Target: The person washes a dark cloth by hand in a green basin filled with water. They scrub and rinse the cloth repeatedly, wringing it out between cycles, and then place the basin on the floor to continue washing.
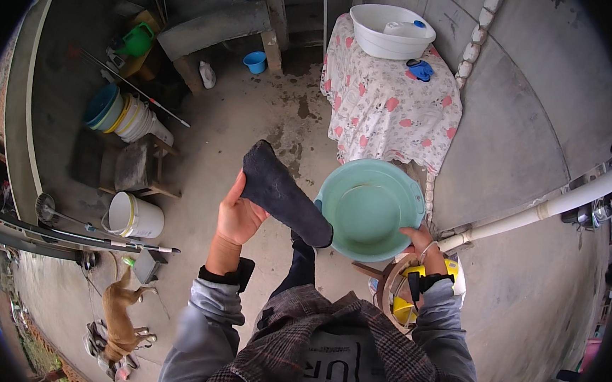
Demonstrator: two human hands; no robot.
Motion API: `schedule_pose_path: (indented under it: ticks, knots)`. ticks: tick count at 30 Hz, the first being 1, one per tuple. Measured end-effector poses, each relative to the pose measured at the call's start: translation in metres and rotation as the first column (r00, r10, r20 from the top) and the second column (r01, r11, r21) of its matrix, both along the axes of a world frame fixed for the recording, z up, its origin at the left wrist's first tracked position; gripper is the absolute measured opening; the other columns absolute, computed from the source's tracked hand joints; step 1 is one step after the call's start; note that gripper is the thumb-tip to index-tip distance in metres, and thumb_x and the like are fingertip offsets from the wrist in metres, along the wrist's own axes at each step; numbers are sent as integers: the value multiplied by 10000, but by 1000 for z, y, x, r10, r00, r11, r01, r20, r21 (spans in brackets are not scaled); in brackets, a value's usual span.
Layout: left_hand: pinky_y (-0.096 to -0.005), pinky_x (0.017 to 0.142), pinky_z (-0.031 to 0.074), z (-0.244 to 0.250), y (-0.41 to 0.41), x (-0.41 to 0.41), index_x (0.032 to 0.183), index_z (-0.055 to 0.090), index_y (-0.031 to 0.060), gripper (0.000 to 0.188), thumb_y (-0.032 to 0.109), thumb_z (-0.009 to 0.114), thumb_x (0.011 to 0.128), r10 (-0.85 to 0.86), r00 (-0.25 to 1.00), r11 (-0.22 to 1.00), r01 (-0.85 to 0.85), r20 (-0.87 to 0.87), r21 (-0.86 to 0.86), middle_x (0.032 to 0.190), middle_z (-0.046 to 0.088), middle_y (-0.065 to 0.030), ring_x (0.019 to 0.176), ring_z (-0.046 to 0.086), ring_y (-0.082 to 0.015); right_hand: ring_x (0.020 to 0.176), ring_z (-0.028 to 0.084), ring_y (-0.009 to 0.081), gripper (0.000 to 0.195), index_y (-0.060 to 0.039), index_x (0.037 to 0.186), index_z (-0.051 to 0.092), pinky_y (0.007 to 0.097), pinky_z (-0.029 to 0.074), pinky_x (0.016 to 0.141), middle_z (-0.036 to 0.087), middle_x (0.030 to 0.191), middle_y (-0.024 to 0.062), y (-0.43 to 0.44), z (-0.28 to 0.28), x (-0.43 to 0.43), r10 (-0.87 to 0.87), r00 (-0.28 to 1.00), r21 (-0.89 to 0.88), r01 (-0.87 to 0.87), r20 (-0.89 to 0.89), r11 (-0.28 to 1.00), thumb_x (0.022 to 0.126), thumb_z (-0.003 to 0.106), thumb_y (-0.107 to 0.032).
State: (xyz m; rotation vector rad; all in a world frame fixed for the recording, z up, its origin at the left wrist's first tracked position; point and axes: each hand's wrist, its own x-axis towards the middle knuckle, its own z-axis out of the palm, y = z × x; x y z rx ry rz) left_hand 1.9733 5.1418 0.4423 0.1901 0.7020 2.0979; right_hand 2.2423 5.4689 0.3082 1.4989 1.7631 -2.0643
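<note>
A dark grey sock hangs slantwise from my left hand, pinched between the thumb and fingers. Its lower end overlaps the left rim of a pale green plastic basin; whether the two touch I cannot tell. My right hand grips the basin's lower right rim, with the fingers partly hidden below it. The inside of the basin looks smooth, and I cannot tell whether it holds water.
A flower-patterned cloth covers a stand bearing a white tub and a blue item. A white bucket and wooden stool stand left. A brown dog is at lower left. A white pipe crosses on the right.
</note>
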Motion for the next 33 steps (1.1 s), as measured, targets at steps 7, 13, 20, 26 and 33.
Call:
schedule_pose_path:
  ticks: [7, 13, 20, 26, 33]
  knots:
    - [-412, 945, 479, 8, 81, -161, 1403, 373, 79, 471, 337, 320, 1012, -153, 958, 984, 125, 243, 124, 1339, 513, -138, 1193, 538, -283, 832, 679, 266, 532, -11, 1260, 508, 377, 588, 576, 645, 1083, 142, -15, -2, -262, 204, 965, -121, -225, -166, 967, 799, 666, -225]
    - [-352, 718, 481, -13, 136, -311, 1077, 583, 125, 251, 95, 643, 835, -248, 101, 581, -780, -964, -231, 878, 600, -60, 807, 604, -207, 768, 675, 235, 427, -1, 1184, 542, 359, 578, 507, 647, 978, 127, 28, 47, -395, 131, 965, -203, -179, -225, 963, 773, 597, -100]
    - [-330, 710, 403, 15, 202, -407, 773, 678, 164, 56, 124, 695, 738, -567, -44, 429, -868, -823, -249, 740, 595, 17, 770, 571, -191, 802, 670, 218, 425, 18, 1205, 516, 335, 577, 517, 644, 995, 124, 94, 79, -517, 59, 948, -139, -107, -311, 985, 813, 604, -121]
    - [-353, 735, 405, -9, 275, -469, 740, 700, 177, 44, 210, 711, 713, -643, 61, 275, -912, -764, -304, 756, 607, 2, 804, 577, -201, 819, 642, 163, 385, 11, 1182, 544, 284, 537, 564, 639, 999, 88, 144, 83, -611, 209, 876, 125, -171, -435, 977, 816, 614, -91]
    - [-378, 731, 418, -19, 326, -530, 746, 689, 152, 100, 230, 723, 694, -641, 96, 192, -941, -762, -280, 758, 612, -22, 811, 587, -227, 804, 630, 145, 368, 30, 1171, 541, 277, 528, 583, 636, 987, 85, 180, 101, -667, 200, 865, 88, -180, -461, 980, 829, 612, -84]
